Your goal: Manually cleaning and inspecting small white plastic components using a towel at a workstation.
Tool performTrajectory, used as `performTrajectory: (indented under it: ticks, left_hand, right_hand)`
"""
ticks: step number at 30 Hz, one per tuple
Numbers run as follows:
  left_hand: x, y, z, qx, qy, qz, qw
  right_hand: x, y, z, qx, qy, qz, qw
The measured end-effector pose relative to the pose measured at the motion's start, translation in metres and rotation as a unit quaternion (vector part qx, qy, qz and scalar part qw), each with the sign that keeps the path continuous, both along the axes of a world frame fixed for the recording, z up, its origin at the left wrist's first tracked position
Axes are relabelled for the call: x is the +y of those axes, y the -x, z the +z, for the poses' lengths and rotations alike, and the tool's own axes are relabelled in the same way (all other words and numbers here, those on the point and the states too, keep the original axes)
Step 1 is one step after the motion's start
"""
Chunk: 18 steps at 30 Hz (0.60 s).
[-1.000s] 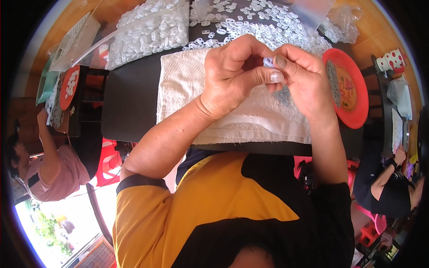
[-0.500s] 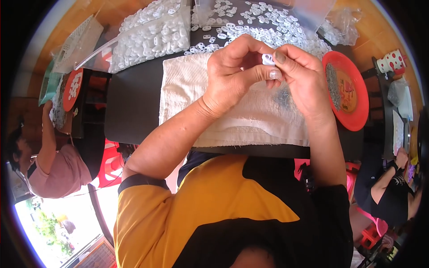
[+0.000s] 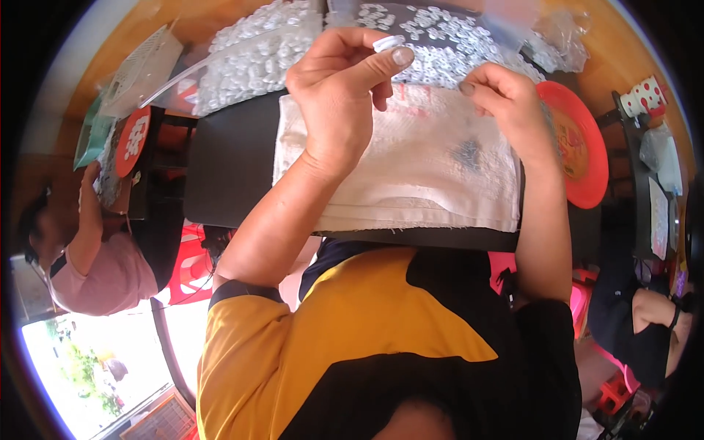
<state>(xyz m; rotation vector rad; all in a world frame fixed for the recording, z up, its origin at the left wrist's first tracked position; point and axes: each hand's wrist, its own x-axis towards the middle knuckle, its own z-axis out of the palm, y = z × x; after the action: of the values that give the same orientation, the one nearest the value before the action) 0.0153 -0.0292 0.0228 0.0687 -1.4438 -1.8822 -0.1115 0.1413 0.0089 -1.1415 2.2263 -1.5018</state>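
Between the thumb and fingers of my left hand (image 3: 334,92) is a small white plastic piece (image 3: 389,43), seen nearly edge-on. My right hand (image 3: 507,106) hovers apart from it over the towel's far right part, fingers curled and thumb close to the fingertips. Whether anything is pinched there is too small to tell. Beneath both hands lies a folded cream towel (image 3: 411,176) with a dark grey patch. Beyond it are many loose white plastic pieces (image 3: 440,66). Nearest my right hand stands a red plate (image 3: 590,172), whose left side the hand and forearm partly hide.
A clear bin (image 3: 253,70) full of white pieces stands at the far left of the dark table (image 3: 227,165). A plastic bag (image 3: 561,44) lies at the back right. One person (image 3: 106,275) sits at left beside another red plate (image 3: 133,141); another person (image 3: 645,315) is at right.
My hands have parted. The left moved left and away from me with the white piece; the right let go of it and shifted slightly right, toward the red plate.
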Motion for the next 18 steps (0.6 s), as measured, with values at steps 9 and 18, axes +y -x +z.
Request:
performTrajectory:
  ticks: [9, 18]
  left_hand:
    - [0.015, 0.002, -0.031, 0.012, 0.21, 0.014, 0.977]
    - [0.018, -0.002, -0.027, 0.016, 0.325, 0.007, 0.946]
  right_hand:
    - [-0.008, -0.035, 0.015, -0.171, 0.087, 0.075, 0.978]
    - [-0.003, -0.03, 0.014, -0.204, 0.085, 0.101, 0.97]
